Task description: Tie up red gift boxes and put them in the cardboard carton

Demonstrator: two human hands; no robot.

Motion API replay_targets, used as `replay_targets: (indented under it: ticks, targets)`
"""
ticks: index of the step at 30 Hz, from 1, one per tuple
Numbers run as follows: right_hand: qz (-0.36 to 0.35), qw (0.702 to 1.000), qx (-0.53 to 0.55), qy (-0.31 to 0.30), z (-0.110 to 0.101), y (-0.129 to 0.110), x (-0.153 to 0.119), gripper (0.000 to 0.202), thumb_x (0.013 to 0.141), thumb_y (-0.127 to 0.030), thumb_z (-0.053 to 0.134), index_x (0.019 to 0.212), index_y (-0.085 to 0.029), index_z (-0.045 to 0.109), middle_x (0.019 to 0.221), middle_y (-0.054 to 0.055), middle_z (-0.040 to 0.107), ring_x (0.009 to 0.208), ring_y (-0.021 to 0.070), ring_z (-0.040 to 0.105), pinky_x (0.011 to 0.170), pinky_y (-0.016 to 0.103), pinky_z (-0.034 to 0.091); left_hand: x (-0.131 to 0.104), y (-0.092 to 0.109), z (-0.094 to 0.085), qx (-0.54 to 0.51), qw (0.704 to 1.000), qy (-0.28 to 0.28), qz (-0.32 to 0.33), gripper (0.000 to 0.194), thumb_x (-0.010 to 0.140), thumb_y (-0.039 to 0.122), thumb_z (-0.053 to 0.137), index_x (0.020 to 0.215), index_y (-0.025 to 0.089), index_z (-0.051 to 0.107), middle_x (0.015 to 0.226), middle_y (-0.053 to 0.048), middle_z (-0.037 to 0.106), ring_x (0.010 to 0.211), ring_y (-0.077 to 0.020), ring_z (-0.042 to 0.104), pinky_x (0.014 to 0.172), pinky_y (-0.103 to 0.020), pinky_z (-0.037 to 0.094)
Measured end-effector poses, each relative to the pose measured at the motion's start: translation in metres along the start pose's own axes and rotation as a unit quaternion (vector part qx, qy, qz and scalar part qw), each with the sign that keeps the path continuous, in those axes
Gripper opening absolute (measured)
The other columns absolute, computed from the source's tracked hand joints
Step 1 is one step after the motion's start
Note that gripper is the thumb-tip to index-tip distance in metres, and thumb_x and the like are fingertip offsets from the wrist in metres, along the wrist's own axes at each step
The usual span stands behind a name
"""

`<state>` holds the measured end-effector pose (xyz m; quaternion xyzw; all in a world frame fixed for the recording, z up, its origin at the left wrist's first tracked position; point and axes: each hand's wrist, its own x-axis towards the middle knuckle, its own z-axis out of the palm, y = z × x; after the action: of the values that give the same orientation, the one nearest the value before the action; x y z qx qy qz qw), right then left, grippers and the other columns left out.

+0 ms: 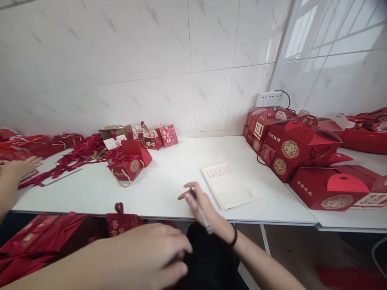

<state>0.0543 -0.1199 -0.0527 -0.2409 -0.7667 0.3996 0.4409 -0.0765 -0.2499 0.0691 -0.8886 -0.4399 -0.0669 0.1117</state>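
My left hand (151, 251) hangs in front of the table edge at the bottom centre, slightly blurred. Its fingers are loosely bent, the thumb apart from the index finger, and nothing shows between them. My right hand (202, 206), with a black band on the wrist, is over the table's front edge. A pen (203, 217) sits between its fingers, pointing back toward the wrist. Just right of that hand lies an open notebook (231, 185) with writing near its top. A small red gift box (130, 161) with a rope handle stands to the left on the white table (169, 173).
Red boxes (290, 145) are piled at the right, below a power strip (269, 99). Red ribbons (75, 155) and small bags (168, 135) lie along the wall. Another person's hand (19, 167) is at the far left. More red boxes (45, 237) sit below the table edge.
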Motion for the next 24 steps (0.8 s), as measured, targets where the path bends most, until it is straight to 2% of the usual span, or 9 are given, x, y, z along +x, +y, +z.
replay_targets:
  ticks: [1,3,5,8,10,13,15,20,24]
  targets:
    - [0.001,1.0,0.019,0.026,-0.02,0.003,0.003,0.025,0.094,-0.038,0.036,0.11,-0.019,0.038,0.084,0.004,0.065,0.07,0.0149,0.059,0.067,0.027,0.046,0.017,0.01,0.012,-0.028,0.997,-0.036,0.067,0.011,0.08,0.035,0.06,0.082,0.025,0.064,0.072,0.006,0.065,0.068,-0.0101,0.059,0.068,-0.019,0.042]
    - [0.015,0.994,0.032,0.102,-0.063,0.015,0.013,0.027,0.092,-0.045,0.037,0.1,-0.02,0.039,0.079,0.003,0.062,0.069,0.0147,0.058,0.066,0.028,0.046,0.05,0.032,0.04,-0.03,0.985,-0.045,0.165,0.014,0.079,0.035,0.061,0.082,0.021,0.063,0.081,0.001,0.066,0.078,-0.0138,0.06,0.075,-0.023,0.044]
    - [0.059,0.985,0.037,0.16,-0.106,0.033,0.027,0.034,0.087,-0.054,0.041,0.082,-0.02,0.041,0.067,0.0,0.056,0.061,0.0137,0.054,0.06,0.026,0.045,0.083,0.051,0.073,-0.012,0.973,-0.001,0.232,0.02,0.08,0.035,0.058,0.089,0.017,0.063,0.101,-0.006,0.065,0.099,-0.0203,0.057,0.088,-0.031,0.042]
    - [0.151,0.963,0.068,0.214,-0.157,0.065,0.045,0.042,0.076,-0.061,0.052,0.07,-0.02,0.042,0.054,-0.003,0.049,0.05,0.0115,0.047,0.049,0.024,0.039,0.132,0.07,0.125,-0.008,0.958,0.098,0.271,0.03,0.083,0.031,0.048,0.106,0.014,0.06,0.125,-0.012,0.054,0.122,-0.0276,0.043,0.103,-0.043,0.031]
    - [0.196,0.946,0.075,0.248,-0.178,0.084,0.051,0.043,0.073,-0.061,0.054,0.067,-0.021,0.041,0.05,-0.004,0.045,0.043,0.0099,0.042,0.043,0.022,0.032,0.161,0.077,0.153,-0.01,0.961,0.149,0.232,0.036,0.086,0.032,0.043,0.113,0.012,0.057,0.127,-0.013,0.052,0.125,-0.0303,0.04,0.104,-0.047,0.028]
    - [0.232,0.932,0.069,0.271,-0.193,0.1,0.051,0.039,0.071,-0.055,0.057,0.066,-0.021,0.039,0.049,-0.005,0.043,0.04,0.0083,0.037,0.039,0.021,0.025,0.185,0.08,0.178,-0.013,0.977,0.168,0.134,0.05,0.087,0.044,0.041,0.12,0.009,0.052,0.125,-0.016,0.053,0.126,-0.0347,0.038,0.101,-0.05,0.03]
    - [0.242,0.934,0.042,0.259,-0.195,0.105,0.05,0.035,0.07,-0.048,0.061,0.064,-0.021,0.039,0.048,-0.006,0.043,0.04,0.0082,0.036,0.039,0.021,0.024,0.187,0.08,0.186,-0.013,0.979,0.173,0.109,0.055,0.085,0.049,0.042,0.124,0.01,0.049,0.126,-0.016,0.053,0.127,-0.0363,0.037,0.1,-0.05,0.03]
    - [0.231,0.941,-0.053,0.24,-0.189,0.107,0.047,0.028,0.068,-0.04,0.064,0.066,-0.021,0.044,0.05,-0.006,0.044,0.044,0.0095,0.038,0.043,0.022,0.028,0.174,0.083,0.201,-0.013,0.947,0.314,0.061,0.032,0.079,0.036,0.055,0.104,0.018,0.06,0.11,-0.011,0.062,0.114,-0.0379,0.051,0.1,-0.057,0.027]
    - [0.218,0.942,-0.121,0.224,-0.186,0.107,0.045,0.033,0.071,-0.037,0.061,0.057,-0.021,0.037,0.049,-0.006,0.04,0.045,0.0088,0.035,0.045,0.022,0.028,0.177,0.094,0.215,-0.019,0.937,0.35,-0.001,0.019,0.072,0.025,0.064,0.09,0.02,0.058,0.098,-0.007,0.066,0.103,-0.0368,0.059,0.1,-0.063,0.03]
